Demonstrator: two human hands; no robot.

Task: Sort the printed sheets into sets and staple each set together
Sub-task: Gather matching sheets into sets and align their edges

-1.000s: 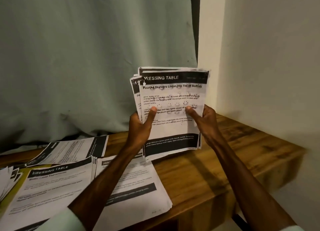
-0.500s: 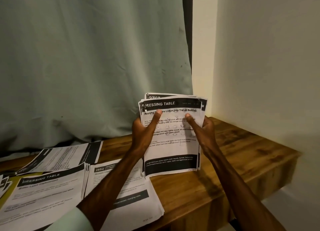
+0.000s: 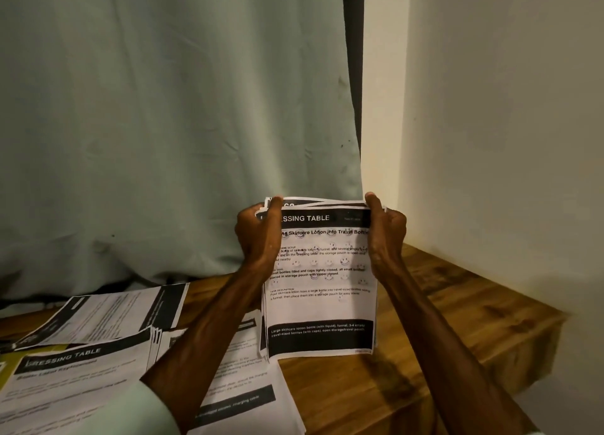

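Observation:
I hold a set of printed sheets [image 3: 322,284] upright, its bottom edge down at the wooden table [image 3: 441,330]. The top page is headed "DRESSING TABLE" with black bands at top and bottom. My left hand [image 3: 258,235] grips the upper left corner, thumb over the front. My right hand [image 3: 385,232] grips the upper right corner the same way. More sheets lie flat on the table: a pile at the near left [image 3: 75,375], one under my left forearm [image 3: 242,389] and one further back [image 3: 108,313]. No stapler is in view.
A pale green curtain [image 3: 163,124] hangs behind the table. A cream wall [image 3: 506,124] bounds the right side, meeting the table in a corner. The table's front right edge [image 3: 510,369] drops off to the floor. A yellow-green surface [image 3: 9,362] shows under the left papers.
Both hands slid up from the middle of the held sheets to the top corners. The set came lower, its bottom edge down at the table, and its edges look more even.

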